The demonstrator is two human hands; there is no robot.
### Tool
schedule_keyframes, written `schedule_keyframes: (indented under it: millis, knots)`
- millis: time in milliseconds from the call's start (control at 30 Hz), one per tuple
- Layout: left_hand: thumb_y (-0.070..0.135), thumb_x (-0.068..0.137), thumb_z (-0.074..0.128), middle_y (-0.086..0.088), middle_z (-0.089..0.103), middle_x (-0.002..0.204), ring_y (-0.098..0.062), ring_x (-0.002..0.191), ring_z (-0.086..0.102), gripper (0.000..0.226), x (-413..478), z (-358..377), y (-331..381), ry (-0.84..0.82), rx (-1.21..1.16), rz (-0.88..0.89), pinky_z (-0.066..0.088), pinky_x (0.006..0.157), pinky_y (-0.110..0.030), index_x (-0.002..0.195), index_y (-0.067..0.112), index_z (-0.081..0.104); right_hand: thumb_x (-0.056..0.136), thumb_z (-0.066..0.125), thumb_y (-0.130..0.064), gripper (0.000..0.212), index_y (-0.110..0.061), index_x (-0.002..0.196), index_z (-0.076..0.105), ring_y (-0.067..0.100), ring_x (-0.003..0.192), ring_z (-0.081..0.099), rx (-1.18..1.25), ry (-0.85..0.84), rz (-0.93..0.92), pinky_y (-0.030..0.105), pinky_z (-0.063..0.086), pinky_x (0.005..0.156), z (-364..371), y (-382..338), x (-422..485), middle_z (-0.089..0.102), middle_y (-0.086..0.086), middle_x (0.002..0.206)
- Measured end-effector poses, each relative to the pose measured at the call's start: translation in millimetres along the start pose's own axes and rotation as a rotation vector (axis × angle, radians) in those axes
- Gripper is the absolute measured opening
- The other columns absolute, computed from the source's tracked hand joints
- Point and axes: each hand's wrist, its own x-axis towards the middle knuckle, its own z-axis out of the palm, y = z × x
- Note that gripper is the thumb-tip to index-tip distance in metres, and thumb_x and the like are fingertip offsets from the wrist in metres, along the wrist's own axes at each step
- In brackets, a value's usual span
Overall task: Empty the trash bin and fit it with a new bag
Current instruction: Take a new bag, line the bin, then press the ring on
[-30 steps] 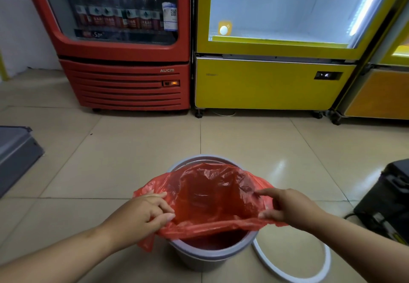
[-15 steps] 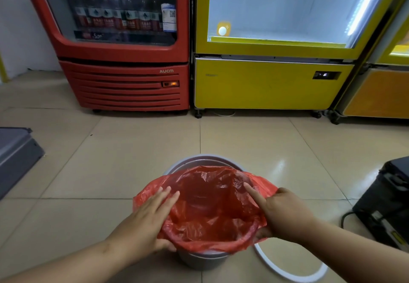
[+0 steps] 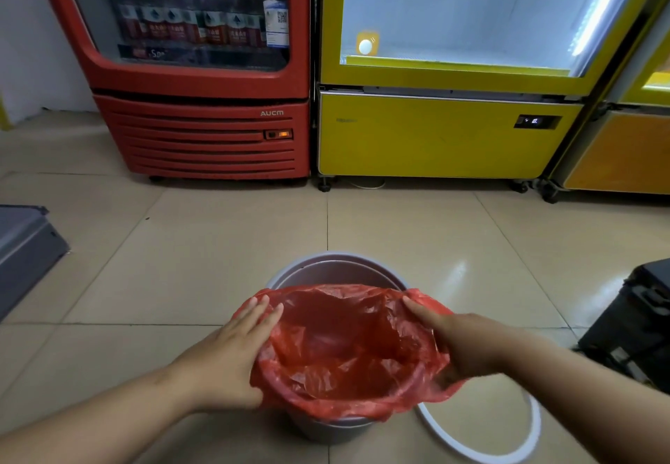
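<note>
Since second ago, red bag (image 3: pixel 344 340) mouth gone from pinched-up edge to folded over near rim of bin (image 3: pixel 337 264).

Head view: bin on floor (image 3: pixel 217 264), low centre; rim at 12 o'clock bare. Left hand (image 3: pixel 232 351) flat, fingers straight, pressing bag at 9 o'clock. Right hand (image 3: pixel 471 347) at 3 o'clock, forefinger straight on film, thumb hidden under fold: grip unclear. White ring (image 3: pixel 533 427) at 4 o'clock, partly behind right forearm.

Thin, crinkled, glossy red plastic bag (image 3: pixel 348 347) lines a smooth matt grey bin (image 3: pixel 337 268) on glossy beige floor tiles (image 3: pixel 217 246)
</note>
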Motion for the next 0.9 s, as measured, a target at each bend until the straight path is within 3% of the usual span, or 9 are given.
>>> schedule_keyframes:
  millis: [67, 133, 233, 300, 367, 467, 633, 800, 900]
  knots:
    - [0.060, 0.051, 0.028, 0.004, 0.006, 0.159, -0.007, 0.145, -0.002, 0.104, 1, -16, 3, 0.052, -0.085, 0.004, 0.003, 0.113, -0.017, 0.148, 0.027, 0.010, 0.081, 0.068, -0.035, 0.087, -0.039, 0.148, 0.013, 0.014, 0.098, 0.053, 0.053, 0.004, 0.004, 0.021, 0.039, 0.085, -28, 0, -4, 0.057, -0.001, 0.116]
    - [0.059, 0.055, 0.017, 0.010, 0.038, 0.147, -0.004, 0.139, 0.026, 0.091, 6, -22, 7, 0.228, -0.159, -0.019, 0.015, 0.110, -0.015, 0.137, 0.027, 0.042, 0.089, 0.056, -0.034, 0.048, -0.030, 0.136, 0.049, 0.013, 0.090, 0.054, 0.008, 0.208, -0.026, 0.021, 0.041, 0.078, -41, -6, -2, 0.057, 0.000, 0.109]
    - [0.055, 0.073, 0.008, 0.006, 0.064, 0.113, -0.012, 0.112, 0.054, 0.074, 19, -12, 14, 0.373, -0.028, -0.007, 0.040, 0.104, -0.027, 0.105, 0.022, 0.066, 0.095, 0.043, -0.033, 0.033, -0.021, 0.118, 0.063, 0.022, 0.104, 0.059, -0.046, 0.383, -0.036, 0.032, 0.048, 0.089, -29, -25, 9, 0.058, 0.004, 0.115]
    - [0.050, 0.087, 0.009, -0.002, 0.058, 0.129, -0.018, 0.127, 0.046, 0.068, 28, -1, 15, 0.321, 0.090, -0.037, 0.033, 0.112, -0.031, 0.119, 0.017, 0.060, 0.097, 0.039, -0.035, 0.040, -0.019, 0.129, 0.055, 0.024, 0.122, 0.050, -0.093, 0.323, -0.057, 0.033, 0.041, 0.103, -10, -33, 18, 0.051, 0.006, 0.134]
    - [0.041, 0.097, 0.019, -0.004, 0.028, 0.154, -0.018, 0.145, 0.016, 0.054, 35, 6, 15, 0.226, 0.148, -0.134, 0.013, 0.120, -0.030, 0.141, 0.014, 0.035, 0.098, 0.037, -0.041, 0.056, -0.014, 0.146, 0.032, 0.022, 0.142, 0.027, -0.082, 0.259, 0.000, 0.032, 0.026, 0.116, 4, -35, 27, 0.027, 0.007, 0.155]
    - [0.040, 0.098, 0.020, -0.005, 0.001, 0.160, -0.018, 0.147, -0.005, 0.058, 40, 7, 17, 0.152, 0.161, -0.170, 0.001, 0.120, -0.032, 0.148, 0.011, 0.008, 0.096, 0.038, -0.048, 0.073, -0.013, 0.152, 0.007, 0.018, 0.149, 0.003, -0.009, 0.267, 0.063, 0.033, 0.013, 0.122, 10, -33, 38, -0.001, 0.005, 0.161]
    - [0.040, 0.098, 0.022, -0.005, -0.010, 0.159, -0.017, 0.146, -0.011, 0.063, 56, 5, 9, 0.149, 0.120, -0.175, 0.000, 0.121, -0.032, 0.147, 0.011, -0.003, 0.094, 0.042, -0.051, 0.082, -0.012, 0.152, -0.001, 0.020, 0.149, -0.002, 0.097, 0.293, 0.046, 0.029, 0.003, 0.120, 4, -32, 55, -0.007, 0.007, 0.161]
    - [0.036, 0.097, 0.032, -0.004, -0.006, 0.159, -0.015, 0.147, -0.003, 0.065, 76, -1, -3, 0.178, -0.053, -0.147, 0.005, 0.120, -0.029, 0.148, 0.012, -0.001, 0.090, 0.051, -0.051, 0.090, -0.018, 0.152, -0.004, 0.019, 0.148, 0.008, 0.270, 0.276, 0.067, 0.028, 0.012, 0.118, -1, -30, 70, -0.006, 0.002, 0.161]
    - [0.033, 0.096, 0.041, -0.002, 0.008, 0.159, -0.014, 0.146, 0.011, 0.066, 85, -4, -8, 0.210, -0.198, -0.149, 0.015, 0.118, -0.029, 0.149, 0.014, 0.006, 0.085, 0.059, -0.050, 0.096, -0.018, 0.152, -0.001, 0.017, 0.147, 0.016, 0.355, 0.291, 0.081, 0.026, 0.018, 0.116, -5, -29, 78, 0.004, 0.000, 0.161]
